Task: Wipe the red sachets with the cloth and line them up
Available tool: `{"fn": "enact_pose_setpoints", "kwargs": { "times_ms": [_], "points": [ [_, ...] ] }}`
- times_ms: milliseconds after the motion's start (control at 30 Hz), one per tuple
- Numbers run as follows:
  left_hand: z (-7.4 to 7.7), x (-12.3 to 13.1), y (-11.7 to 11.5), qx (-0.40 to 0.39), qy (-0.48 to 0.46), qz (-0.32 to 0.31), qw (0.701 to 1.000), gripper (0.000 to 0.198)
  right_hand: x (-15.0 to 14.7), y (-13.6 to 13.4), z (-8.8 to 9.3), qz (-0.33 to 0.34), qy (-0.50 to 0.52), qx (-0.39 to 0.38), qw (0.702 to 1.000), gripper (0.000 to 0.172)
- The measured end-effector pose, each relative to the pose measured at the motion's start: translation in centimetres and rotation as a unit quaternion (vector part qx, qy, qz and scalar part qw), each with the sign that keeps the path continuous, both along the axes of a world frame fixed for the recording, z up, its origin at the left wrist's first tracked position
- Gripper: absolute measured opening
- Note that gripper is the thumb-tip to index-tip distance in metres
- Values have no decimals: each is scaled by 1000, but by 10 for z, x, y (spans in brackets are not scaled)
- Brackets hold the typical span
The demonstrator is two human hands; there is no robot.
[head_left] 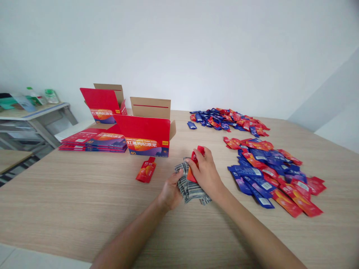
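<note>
The red pouch (191,176) is pinched in the right hand (206,170) and lies against the striped cloth (193,190), which the left hand (171,190) grips bunched. Step in hand, as judged: wiping; the next move calls for a steady pinch while the cloth passes over. Left of the cloth lies a loose pouch (146,170); beyond and left stands an open box (147,136) (its raised flap screens the mouth). Right of the cloth spreads a mixed heap (269,172).
</note>
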State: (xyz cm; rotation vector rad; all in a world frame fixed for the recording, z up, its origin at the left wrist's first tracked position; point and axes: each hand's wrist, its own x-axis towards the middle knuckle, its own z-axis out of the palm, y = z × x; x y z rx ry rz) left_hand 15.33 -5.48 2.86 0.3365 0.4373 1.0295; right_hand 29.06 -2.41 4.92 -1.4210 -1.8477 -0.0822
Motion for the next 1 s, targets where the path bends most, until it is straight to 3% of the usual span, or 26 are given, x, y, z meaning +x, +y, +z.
{"fn": "enact_pose_setpoints", "kwargs": {
  "times_ms": [200, 433, 567, 700, 1000],
  "points": [
    [0, 1, 3, -24, 14, 29, 999, 27, -10, -5, -8, 9, -37, 46, 998, 45],
    [-10, 3, 5, -2, 10, -6, 1000, 31, -3, -1, -6, 1, -58, 72, 996, 44],
    [-8, 3, 3, 27, 14, -20, 999, 35, 0, -1, -2, -2, -60, 70, 996, 45],
    [-3, 3, 0, 61, 41, -21, 997, 32, 5, -1, 3, -11, -48, 68, 997, 46],
    [-11, 2, -2, 61, 35, -72, 995, 37, 21, 6, 13, -25, 34, 67, 997, 46]
  ]
}}
